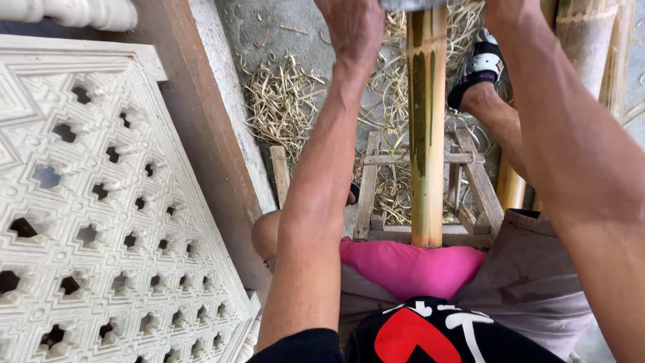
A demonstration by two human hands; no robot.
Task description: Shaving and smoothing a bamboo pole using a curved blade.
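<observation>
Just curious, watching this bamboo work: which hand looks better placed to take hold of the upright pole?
Probably the left hand: it shows right beside the bamboo pole, near the grey tool at the frame's top. The right hand is mostly cut off, so its position is unclear.

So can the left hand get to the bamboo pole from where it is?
Probably yes. The left hand is up near the top of the bamboo pole, just beside it, and nothing sits between them. Its fingers are cut off by the picture's edge, so actual contact is unclear.
</observation>
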